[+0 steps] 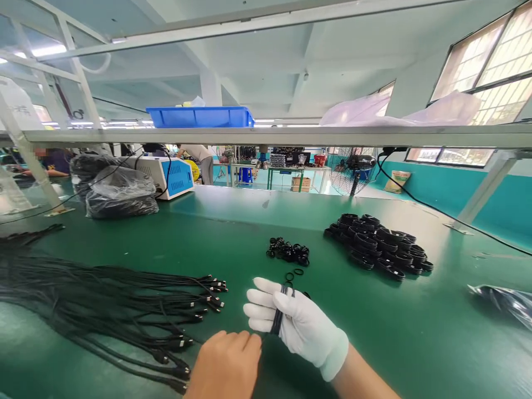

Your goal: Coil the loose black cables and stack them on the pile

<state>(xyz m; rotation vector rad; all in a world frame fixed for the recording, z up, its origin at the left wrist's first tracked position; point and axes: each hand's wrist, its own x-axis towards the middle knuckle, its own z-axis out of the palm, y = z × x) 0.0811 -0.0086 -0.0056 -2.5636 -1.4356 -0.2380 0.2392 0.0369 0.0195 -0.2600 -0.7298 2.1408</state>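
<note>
The white-gloved right hand [305, 327] clasps a coiled, smooth black cable [277, 321]. Beside its fingers [258, 311] curls the bare left hand [226, 363], grip unclear; beyond lie small round rings [291, 254].

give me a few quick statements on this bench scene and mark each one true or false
1. The left hand is bare, while the right hand wears a white glove. True.
2. The right hand is empty. False: it holds a bundled black cable between thumb and fingers.
3. Small black rings lie heaped on the green tabletop. True.
4. Nothing on the tabletop lies right of the rings. False: a pile of coiled black cables does.
5. A blue plastic bin sits on the shelf above the tabletop. True.
</note>
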